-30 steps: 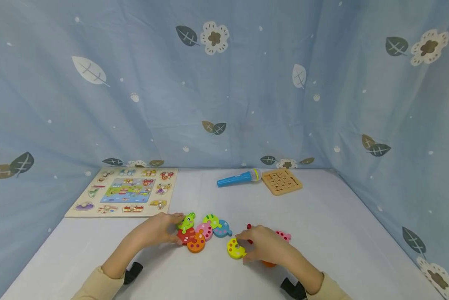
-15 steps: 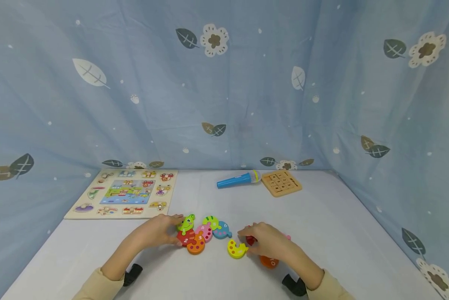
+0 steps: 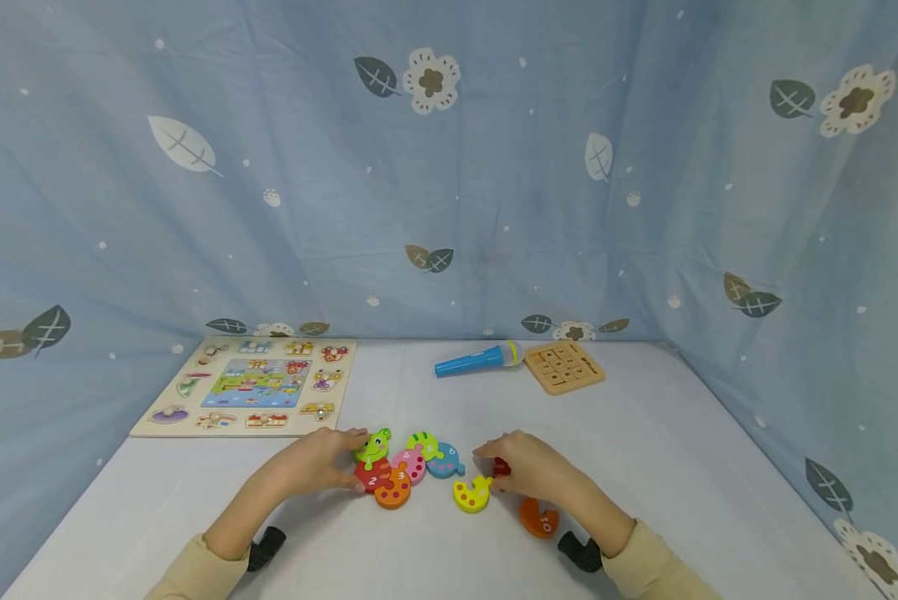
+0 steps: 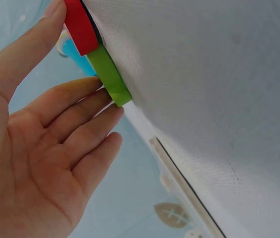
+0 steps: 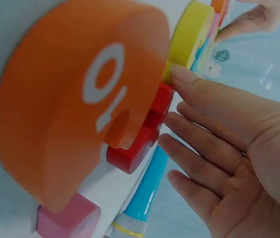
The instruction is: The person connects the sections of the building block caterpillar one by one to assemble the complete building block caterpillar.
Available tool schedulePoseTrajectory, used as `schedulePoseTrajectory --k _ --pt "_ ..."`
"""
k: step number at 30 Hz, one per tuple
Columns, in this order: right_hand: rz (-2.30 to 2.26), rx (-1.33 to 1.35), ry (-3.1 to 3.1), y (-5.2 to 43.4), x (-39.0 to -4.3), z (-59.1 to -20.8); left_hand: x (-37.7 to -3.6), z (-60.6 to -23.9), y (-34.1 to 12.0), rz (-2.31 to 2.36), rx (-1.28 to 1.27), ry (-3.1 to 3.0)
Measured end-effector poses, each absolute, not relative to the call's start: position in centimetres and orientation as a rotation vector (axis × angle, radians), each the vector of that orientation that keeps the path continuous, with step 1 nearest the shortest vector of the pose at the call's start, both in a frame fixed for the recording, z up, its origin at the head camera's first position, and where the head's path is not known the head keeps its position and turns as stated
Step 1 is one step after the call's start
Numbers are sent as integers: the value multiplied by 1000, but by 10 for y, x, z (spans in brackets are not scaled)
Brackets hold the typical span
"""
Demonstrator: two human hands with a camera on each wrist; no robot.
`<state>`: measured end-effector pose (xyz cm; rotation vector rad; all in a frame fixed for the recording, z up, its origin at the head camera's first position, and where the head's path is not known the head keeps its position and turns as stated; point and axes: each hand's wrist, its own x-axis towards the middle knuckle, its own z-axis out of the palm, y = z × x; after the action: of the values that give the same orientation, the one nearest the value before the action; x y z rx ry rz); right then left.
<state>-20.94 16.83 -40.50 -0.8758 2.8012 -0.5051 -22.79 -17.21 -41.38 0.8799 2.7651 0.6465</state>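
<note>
Puzzle board (image 3: 246,386) far left, microphone (image 3: 475,361) left of number tile board (image 3: 565,366), far right.

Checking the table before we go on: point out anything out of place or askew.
The puzzle chain is joined only as far as the blue piece. The yellow piece lies apart and turned, the orange 10 piece sits loose nearer the table edge, and a red piece is under the right hand. Nothing looks damaged.
</note>
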Motion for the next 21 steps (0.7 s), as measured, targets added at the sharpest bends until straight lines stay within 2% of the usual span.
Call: schedulePoseTrajectory --k 7,21 --pt "-505 -902 2822 168 -212 -406 -229 -413 -173 645 907 2766" --pt "-510 -847 2886 162 -184 -408 -242 -415 -194 679 1011 2698"
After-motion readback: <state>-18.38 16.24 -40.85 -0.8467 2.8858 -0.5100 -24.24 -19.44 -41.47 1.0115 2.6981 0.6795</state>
